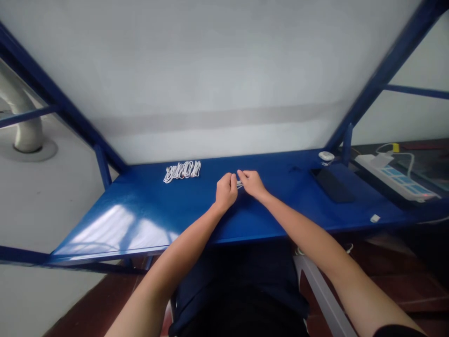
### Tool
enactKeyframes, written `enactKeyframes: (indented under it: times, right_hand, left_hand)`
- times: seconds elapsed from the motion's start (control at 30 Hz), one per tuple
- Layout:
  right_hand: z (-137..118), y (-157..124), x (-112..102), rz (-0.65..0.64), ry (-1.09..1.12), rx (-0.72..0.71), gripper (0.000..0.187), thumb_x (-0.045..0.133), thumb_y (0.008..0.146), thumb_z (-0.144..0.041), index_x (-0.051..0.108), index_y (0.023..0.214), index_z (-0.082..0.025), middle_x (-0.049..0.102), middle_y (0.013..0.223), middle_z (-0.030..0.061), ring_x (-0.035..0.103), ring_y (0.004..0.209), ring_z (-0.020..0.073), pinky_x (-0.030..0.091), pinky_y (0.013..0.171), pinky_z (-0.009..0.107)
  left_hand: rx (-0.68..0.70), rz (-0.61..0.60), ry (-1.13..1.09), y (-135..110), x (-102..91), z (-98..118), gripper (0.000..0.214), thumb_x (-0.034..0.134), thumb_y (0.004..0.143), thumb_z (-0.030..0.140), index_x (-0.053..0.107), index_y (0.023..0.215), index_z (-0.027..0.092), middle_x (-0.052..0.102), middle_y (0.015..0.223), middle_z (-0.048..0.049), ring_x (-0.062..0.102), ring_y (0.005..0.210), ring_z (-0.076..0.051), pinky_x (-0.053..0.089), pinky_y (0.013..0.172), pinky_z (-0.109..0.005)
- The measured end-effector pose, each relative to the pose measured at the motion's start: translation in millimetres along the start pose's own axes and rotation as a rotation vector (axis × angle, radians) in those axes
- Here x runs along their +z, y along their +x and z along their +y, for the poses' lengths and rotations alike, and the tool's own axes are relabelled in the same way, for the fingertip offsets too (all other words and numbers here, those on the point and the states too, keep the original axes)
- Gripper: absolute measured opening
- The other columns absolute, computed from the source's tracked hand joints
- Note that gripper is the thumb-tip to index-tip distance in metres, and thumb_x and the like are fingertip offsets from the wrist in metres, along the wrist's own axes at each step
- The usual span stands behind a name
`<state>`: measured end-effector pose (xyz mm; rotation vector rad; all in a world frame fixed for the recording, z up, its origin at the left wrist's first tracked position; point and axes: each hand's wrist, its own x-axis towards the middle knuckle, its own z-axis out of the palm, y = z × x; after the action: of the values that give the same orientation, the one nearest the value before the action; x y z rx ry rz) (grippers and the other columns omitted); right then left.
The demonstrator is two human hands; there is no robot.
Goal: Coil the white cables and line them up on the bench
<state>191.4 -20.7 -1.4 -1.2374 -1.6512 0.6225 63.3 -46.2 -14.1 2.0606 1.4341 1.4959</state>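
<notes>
Two hands pinch a small white cable piece (240,184) above a blue metal table (280,208).

The left hand (226,191) has its fingers pressed together on one side of the cable piece, and the right hand (252,183) pinches the other side, so the two hands are close. It is too small to see its ends well. Both hands are near the middle of the table. To the left lies a neat row of white cable loops (182,172), well apart from the hands. To the right lie a black phone (331,186), a small white round thing (326,156) and a little white tag (375,218). Past the table's right end sits a white power strip (396,177).
</notes>
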Motion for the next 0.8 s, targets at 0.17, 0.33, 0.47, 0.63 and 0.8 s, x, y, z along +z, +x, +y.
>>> enactKeyframes:
  times: [0.17,0.33,0.47,0.63,0.8]
  right_hand:
    - [2.9,2.3,-3.4,-0.208,0.424,0.408,0.042,0.057,0.081,-0.05,0.039,0.055,-0.022,0.031,0.042,-0.0076,0.025,0.038,0.0073,0.017,0.037,0.022]
    - [1.5,1.5,-8.4,-0.363,0.518,0.594,0.036,0.056,0.084,-0.046,0.046,0.06,-0.021,0.028,0.04,-0.0096,0.018,0.034,0.0058,0.011,0.034,0.019]
    - [1.0,-1.7,-4.4,-0.127,0.171,0.248,0.046,0.05,0.087,-0.053,0.046,0.054,-0.021,0.041,0.044,-0.0026,0.035,0.04,0.0097,0.022,0.04,0.022]
    - [3.3,-6.0,-0.8,0.0,-0.29,-0.203,0.047,0.041,0.094,-0.039,0.049,0.051,-0.021,0.06,0.055,0.0061,0.054,0.054,0.0167,0.031,0.055,0.027]
    - [10.1,5.6,-15.1,-0.044,-0.465,-0.075,0.057,0.036,0.097,-0.04,0.049,0.045,-0.022,0.06,0.051,0.008,0.056,0.053,0.018,0.03,0.055,0.028]
  left_hand:
    - [0.278,-0.15,0.197,1.3,-3.7,1.7,0.021,0.045,0.093,0.034,0.062,0.095,0.022,0.062,0.093,-0.0086,0.057,0.084,-0.018,0.04,0.07,-0.027]
    - [0.151,-0.195,0.279,8.0,-1.1,-1.9,0.03,0.051,0.09,0.035,0.056,0.064,0.02,0.055,0.064,-0.0058,0.055,0.063,-0.017,0.034,0.059,-0.026]
    - [-0.015,-0.162,0.256,8.5,2.3,-4.3,0.035,0.05,0.09,0.032,0.049,0.058,0.02,0.057,0.061,-0.0053,0.054,0.058,-0.017,0.029,0.056,-0.026]
    - [-0.059,-0.207,0.284,8.0,-1.4,-5.7,0.04,0.039,0.097,0.034,0.049,0.06,0.021,0.059,0.06,-0.0051,0.056,0.057,-0.018,0.031,0.056,-0.027]
    - [0.099,-0.551,0.458,7.2,-2.7,5.5,0.029,0.038,0.098,0.042,0.055,0.095,0.019,0.067,0.091,-0.0112,0.067,0.077,-0.023,0.043,0.066,-0.029]
